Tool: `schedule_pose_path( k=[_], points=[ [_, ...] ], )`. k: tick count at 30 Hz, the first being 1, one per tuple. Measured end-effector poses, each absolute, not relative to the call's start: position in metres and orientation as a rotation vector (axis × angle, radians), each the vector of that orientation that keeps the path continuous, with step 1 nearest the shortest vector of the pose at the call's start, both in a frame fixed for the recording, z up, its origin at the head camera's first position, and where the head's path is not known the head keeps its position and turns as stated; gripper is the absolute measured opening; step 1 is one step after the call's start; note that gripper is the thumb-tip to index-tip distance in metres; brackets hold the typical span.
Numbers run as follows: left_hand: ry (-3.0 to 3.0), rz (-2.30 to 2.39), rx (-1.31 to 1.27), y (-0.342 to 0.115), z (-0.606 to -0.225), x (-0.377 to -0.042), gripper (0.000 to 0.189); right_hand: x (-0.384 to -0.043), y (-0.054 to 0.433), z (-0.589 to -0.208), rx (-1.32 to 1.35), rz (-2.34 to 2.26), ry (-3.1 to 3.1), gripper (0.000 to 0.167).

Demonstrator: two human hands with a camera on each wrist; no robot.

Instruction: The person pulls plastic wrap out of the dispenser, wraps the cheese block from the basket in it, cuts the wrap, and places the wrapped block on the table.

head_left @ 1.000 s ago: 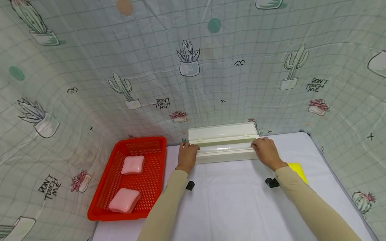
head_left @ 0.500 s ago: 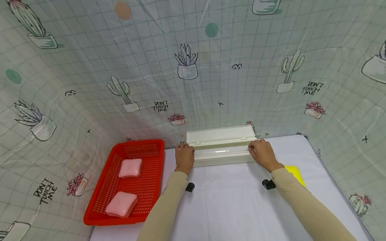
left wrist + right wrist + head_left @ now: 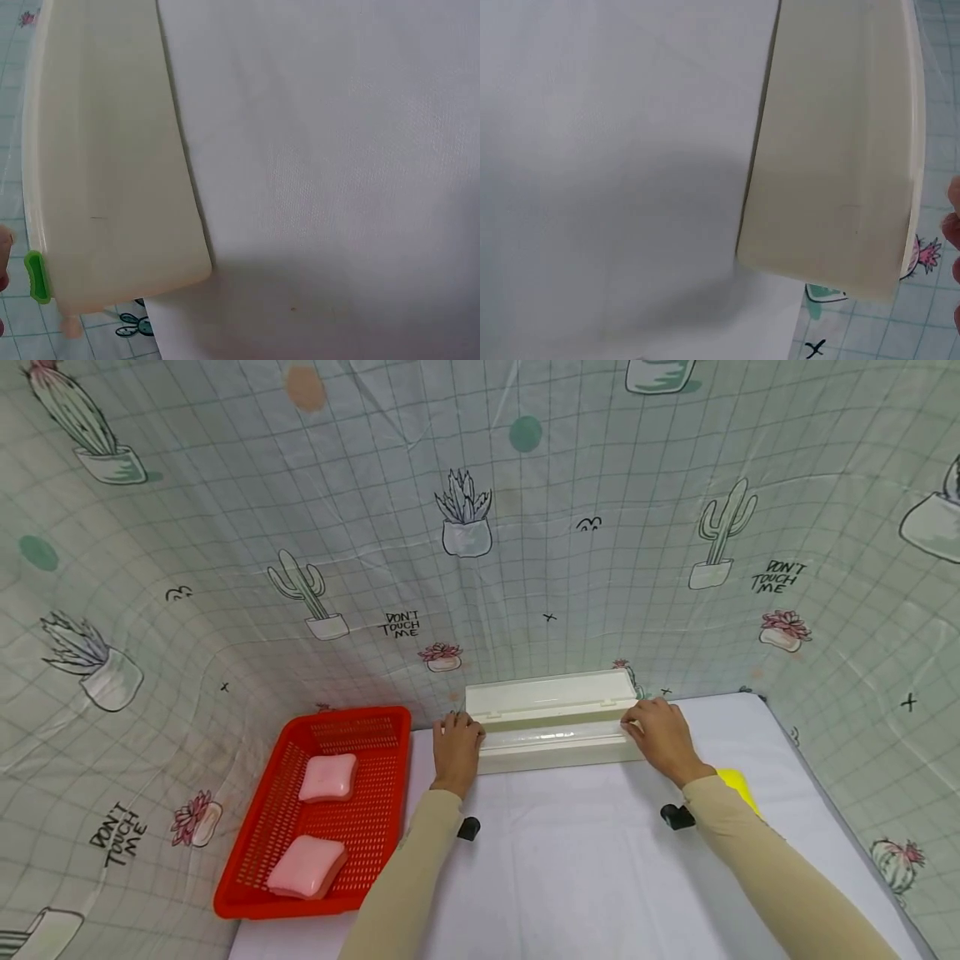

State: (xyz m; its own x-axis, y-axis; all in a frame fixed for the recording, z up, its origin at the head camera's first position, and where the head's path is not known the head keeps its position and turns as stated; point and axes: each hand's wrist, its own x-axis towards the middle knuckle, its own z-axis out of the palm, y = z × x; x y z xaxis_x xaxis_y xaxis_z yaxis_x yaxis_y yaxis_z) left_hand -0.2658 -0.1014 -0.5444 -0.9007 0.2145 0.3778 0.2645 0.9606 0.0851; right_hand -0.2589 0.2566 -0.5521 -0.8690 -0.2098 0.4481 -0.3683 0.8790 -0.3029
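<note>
A long white plastic-wrap dispenser (image 3: 558,756) lies at the back of the table in the head view, its lid (image 3: 551,693) raised. Clear plastic wrap (image 3: 551,735) shows as a shiny strip along its opening. At the left end, my left hand (image 3: 456,756) has its fingers bent over the edge and appears to pinch the wrap. My right hand (image 3: 663,739) pinches at the right end with curled fingertips. A green tab (image 3: 36,277) sits at the dispenser's corner in the left wrist view. Both wrist views show only bits of fingers, at their borders.
A red plastic basket (image 3: 405,793) on the left holds two pink soap-shaped blocks (image 3: 328,777). Something yellow (image 3: 738,787) lies partly behind the right forearm. A patterned curtain (image 3: 555,560) rises directly behind the dispenser. White cloth (image 3: 562,860) covers the table.
My left hand has shifted slightly left along the dispenser's end. The right hand stays at the right end with little movement. The head view has tilted a little.
</note>
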Motion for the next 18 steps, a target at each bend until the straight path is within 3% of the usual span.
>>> schedule_pose_path(
  k=[18],
  points=[
    [-2.707,-0.260,-0.352,-0.109,-0.523,-0.264,0.008,-0.253,0.265,-0.529,0.478,0.529,-2.492,0.008]
  ],
)
